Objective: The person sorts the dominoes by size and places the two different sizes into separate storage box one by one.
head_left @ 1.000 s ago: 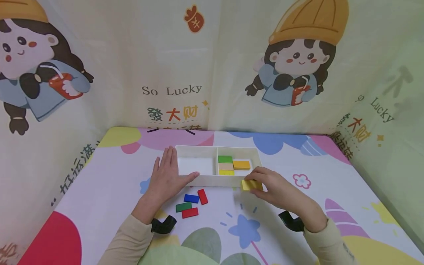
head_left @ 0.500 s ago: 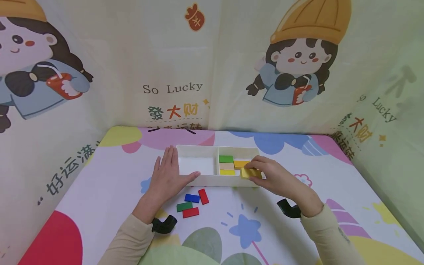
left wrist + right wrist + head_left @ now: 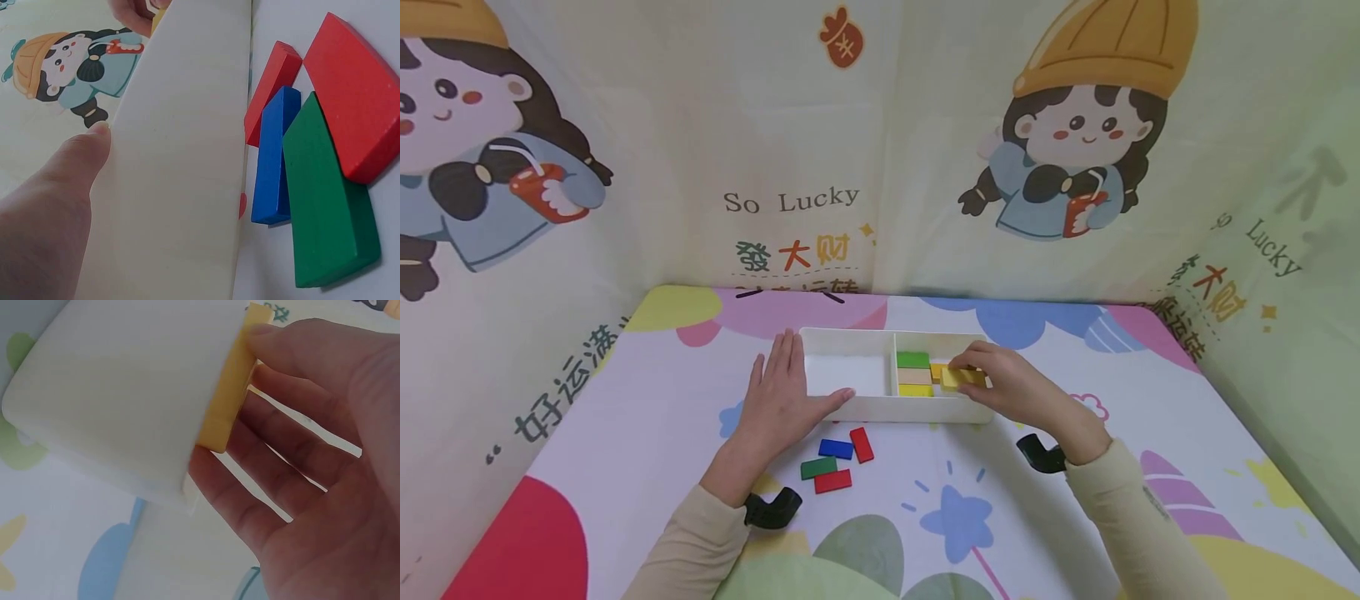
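Observation:
My right hand (image 3: 1011,383) pinches a yellow block (image 3: 957,380) between thumb and fingers over the right compartment of a white two-part box (image 3: 850,409). In the right wrist view the yellow block (image 3: 230,394) rises above the box wall. Inside that compartment lie a green block (image 3: 913,360), a beige block (image 3: 914,377) and another yellow block (image 3: 915,390) in a column. An orange-yellow block (image 3: 935,372) beside them is mostly covered by the held one. My left hand (image 3: 778,400) rests against the box's left end, fingers straight, thumb (image 3: 78,156) along the near rim.
In front of the box on the patterned table lie a blue block (image 3: 836,449), a dark green block (image 3: 818,468) and two red ones, an upright red block (image 3: 862,444) and a flat red block (image 3: 832,482). A printed cloth wall (image 3: 925,167) stands behind the table.
My right hand has carried the yellow block from in front of the box's near wall up and over the right compartment, then slightly left. My left hand stays in place.

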Tool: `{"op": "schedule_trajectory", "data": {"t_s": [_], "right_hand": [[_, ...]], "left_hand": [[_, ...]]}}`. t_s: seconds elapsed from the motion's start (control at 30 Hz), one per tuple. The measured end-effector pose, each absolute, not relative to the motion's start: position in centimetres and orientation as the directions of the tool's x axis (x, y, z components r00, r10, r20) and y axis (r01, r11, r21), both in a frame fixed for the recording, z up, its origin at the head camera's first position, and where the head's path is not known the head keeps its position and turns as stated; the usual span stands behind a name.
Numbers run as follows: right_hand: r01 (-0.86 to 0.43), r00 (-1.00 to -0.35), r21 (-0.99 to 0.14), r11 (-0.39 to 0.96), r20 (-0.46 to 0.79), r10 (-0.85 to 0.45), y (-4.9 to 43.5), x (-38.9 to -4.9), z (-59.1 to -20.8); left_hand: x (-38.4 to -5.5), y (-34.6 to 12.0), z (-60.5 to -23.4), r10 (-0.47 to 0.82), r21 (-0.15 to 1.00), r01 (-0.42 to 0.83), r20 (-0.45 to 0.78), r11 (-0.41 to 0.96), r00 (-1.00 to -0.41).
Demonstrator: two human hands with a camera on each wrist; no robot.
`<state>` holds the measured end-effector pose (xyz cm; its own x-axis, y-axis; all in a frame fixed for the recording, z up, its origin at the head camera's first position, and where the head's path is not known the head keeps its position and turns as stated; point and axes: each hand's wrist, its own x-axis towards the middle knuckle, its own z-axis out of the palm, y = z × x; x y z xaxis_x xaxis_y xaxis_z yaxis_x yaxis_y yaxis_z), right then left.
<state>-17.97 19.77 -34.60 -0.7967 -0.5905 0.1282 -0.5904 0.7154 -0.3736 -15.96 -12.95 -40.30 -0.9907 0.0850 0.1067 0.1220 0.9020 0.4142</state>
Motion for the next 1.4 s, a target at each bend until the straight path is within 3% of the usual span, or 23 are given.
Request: {"op": "schedule_trajectory", "data": {"t_s": [0.57, 0.93, 1.4], "right_hand": [[-0.529, -0.812, -0.349, 0.774, -0.058, -0.581, 18.8, -20.3, -35.2], [-0.571, -0.791, -0.289, 0.768, -0.055, -0.609, 18.5, -20.7, -35.9], [-0.552, -0.793, -0.308, 0.775, -0.095, -0.602, 18.1, -21.5, -36.4]], "left_hand": [[-15.9, -12.8, -40.3, 0.08, 0.414, 0.11, 0.09, 0.904, -0.993], [-15.8, -12.6, -40.3, 0.076, 0.41, 0.103, 0.08, 0.906, -0.994], [-15.8, -12.5, -40.5, 0.079, 0.403, 0.11, 0.092, 0.909, -0.993]]}}
